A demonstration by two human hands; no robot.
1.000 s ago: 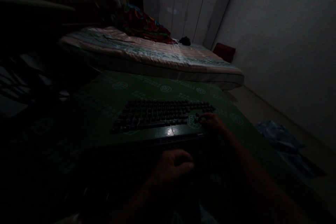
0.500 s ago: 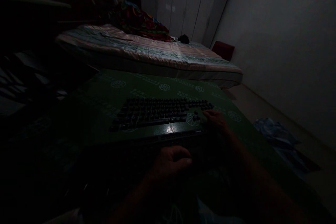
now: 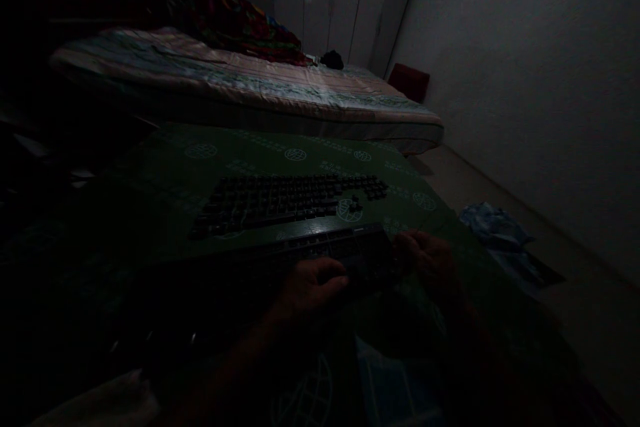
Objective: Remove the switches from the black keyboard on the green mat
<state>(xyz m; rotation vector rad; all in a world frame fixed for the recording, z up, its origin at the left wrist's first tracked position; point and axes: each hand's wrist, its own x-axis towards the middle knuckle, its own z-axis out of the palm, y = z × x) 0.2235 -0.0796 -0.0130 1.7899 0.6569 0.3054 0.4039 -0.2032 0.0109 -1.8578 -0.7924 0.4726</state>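
Black oblong keyboard (image 3: 235, 273): left hand (image 3: 313, 281) on it, right hand (image 3: 425, 255) beside its right end, grips indeterminable; blocky keycaps (image 3: 280, 200) beyond; its label (image 3: 359, 230) illegible.

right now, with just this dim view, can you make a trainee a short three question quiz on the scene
1. True or false: the rows of dark keys lie on the table, between the keyboard and the bed.
2. Where is the right hand? A) over the bed B) at the keyboard's right end C) among the rows of dark keys
3. Which hand lies over the keyboard?

Key: 1. true; 2. B; 3. the left hand
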